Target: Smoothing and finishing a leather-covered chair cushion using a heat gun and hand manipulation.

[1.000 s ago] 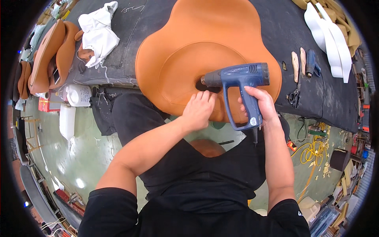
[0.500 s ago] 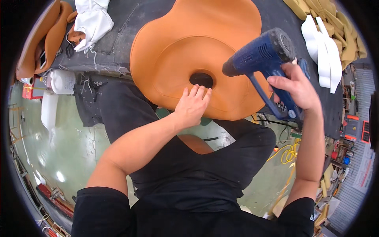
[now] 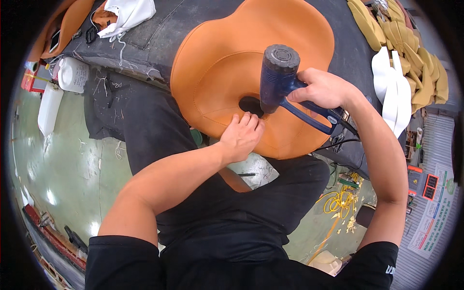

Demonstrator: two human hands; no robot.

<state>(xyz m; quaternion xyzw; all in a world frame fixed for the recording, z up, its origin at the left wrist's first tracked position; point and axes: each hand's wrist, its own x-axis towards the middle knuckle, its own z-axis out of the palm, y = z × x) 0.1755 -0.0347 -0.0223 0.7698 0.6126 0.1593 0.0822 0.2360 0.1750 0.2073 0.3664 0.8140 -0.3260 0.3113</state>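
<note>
An orange leather-covered seat shell with stitched seams lies on the dark worktable, its near edge reaching over my lap. It has a dark round hole in its sunken middle. My right hand grips the handle of a blue heat gun, whose nozzle points down beside the right rim of the hole. Close to that nozzle, my left hand rests on the leather at the near rim. Its fingers are stretched toward the hole, holding nothing; their tips reach the rim.
The heat gun's black cable runs across the table's right side. White curved pieces and a pile of tan pieces lie at right. A white cloth bag sits far left, above a white jug.
The heat gun has swung left and tipped nozzle-down, from above the seat's right side to the hole. My left hand has stayed at the near rim. The view has shifted slightly.
</note>
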